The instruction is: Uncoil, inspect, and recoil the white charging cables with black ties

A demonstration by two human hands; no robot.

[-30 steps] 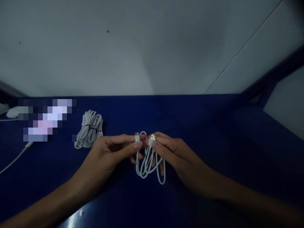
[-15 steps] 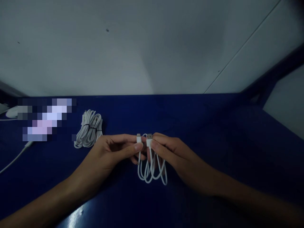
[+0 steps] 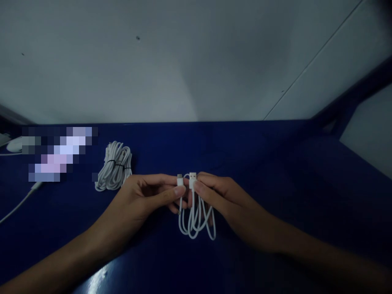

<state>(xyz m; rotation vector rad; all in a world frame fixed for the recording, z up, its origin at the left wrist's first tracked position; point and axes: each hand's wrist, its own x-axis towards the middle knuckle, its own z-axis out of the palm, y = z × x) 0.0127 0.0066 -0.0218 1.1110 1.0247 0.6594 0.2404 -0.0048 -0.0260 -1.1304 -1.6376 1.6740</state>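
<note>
Both hands meet over the middle of a dark blue table (image 3: 275, 175). My left hand (image 3: 147, 198) pinches the small connector end of a white USB cable (image 3: 196, 218) between thumb and forefinger. My right hand (image 3: 220, 198) pinches the cable's wider metal plug right beside it. The two ends stand upright, almost touching. Below the fingers the cable hangs in several folded loops that reach down to the table.
A second white cable bundle (image 3: 114, 165), tied with a dark band, lies to the left of my left hand. Further left are a blurred patch, a white cord (image 3: 21, 202) and a pale rounded object (image 3: 14, 143). A grey wall rises behind the table.
The two cable ends have come closer together and now stand side by side. The hanging loops have drawn narrower and dropped slightly. The hands have barely shifted.
</note>
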